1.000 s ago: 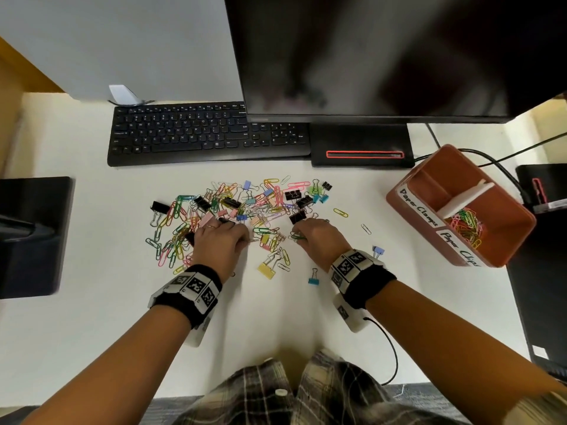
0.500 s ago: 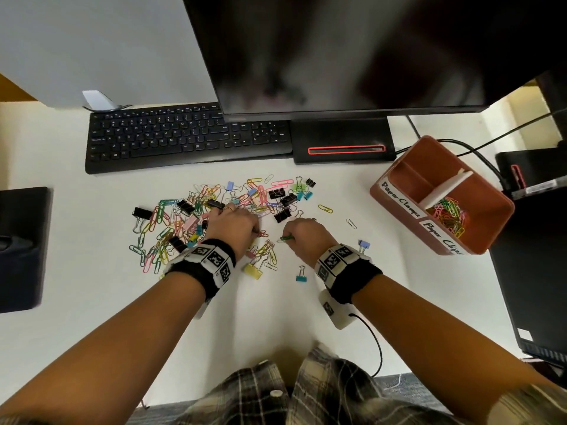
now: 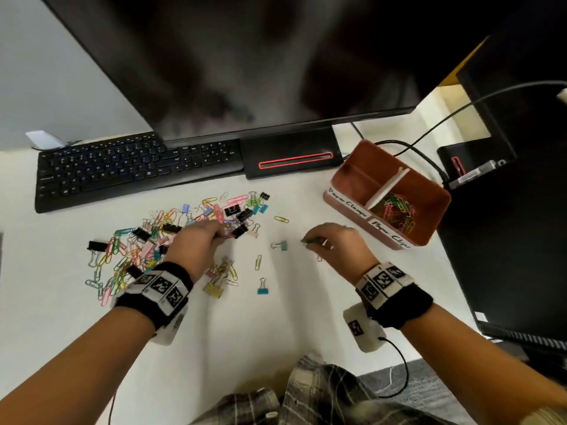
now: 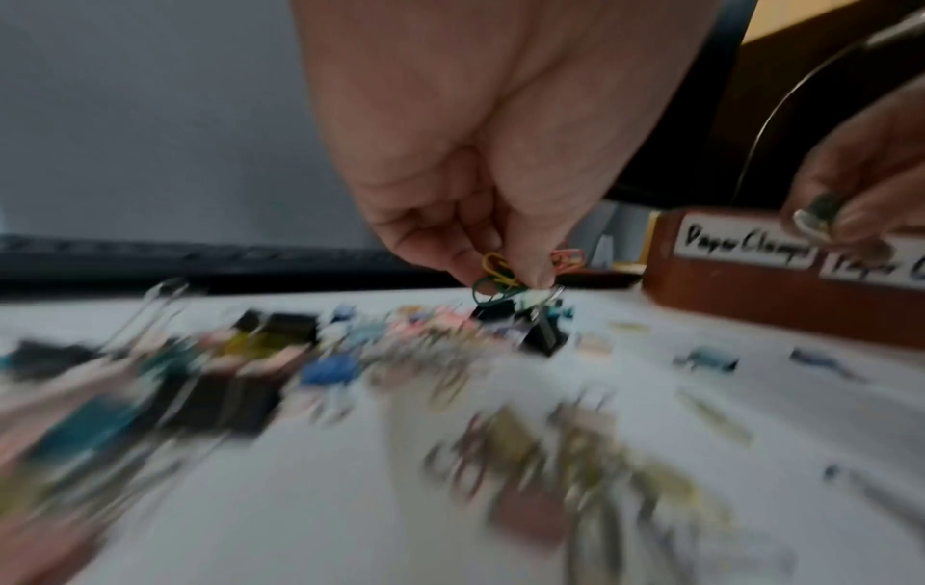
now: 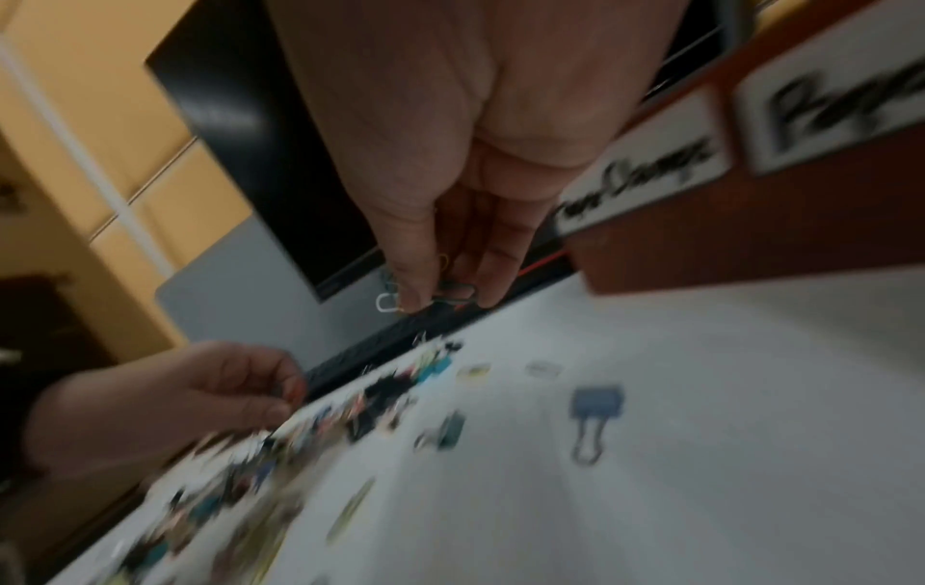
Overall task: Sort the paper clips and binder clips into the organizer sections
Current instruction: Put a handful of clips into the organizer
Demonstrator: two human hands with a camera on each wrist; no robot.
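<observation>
Overhead: left hand (image 3: 196, 250) pinching a small bunch of paper clips (image 3: 228, 234) at the near edge of the mixed pile (image 3: 147, 240); right hand (image 3: 334, 243) lifted off the desk (image 3: 276, 332) beside the brown organizer (image 3: 429, 216), fingers curled round a few more clips. Section labelled for paper clips already partly filled with coloured clips (image 3: 397, 210); the other section looks bare. Binder clips, among them a grey one (image 3: 280, 246) and a teal one (image 3: 263, 286), lying loose between hands and pile.

Left wrist, blurred: thumb and fingertips (image 4: 465, 261) closed on yellow, green and red wire clips, just above a black binder clip (image 4: 543, 336).

Right wrist, also blurred: fingertips (image 5: 415, 293) nipping white and dark clips close to the labelled wall.

Best carried over the right-hand section before letting go, grip kept tight so none drop short, snagged binder clips shaken free first.
</observation>
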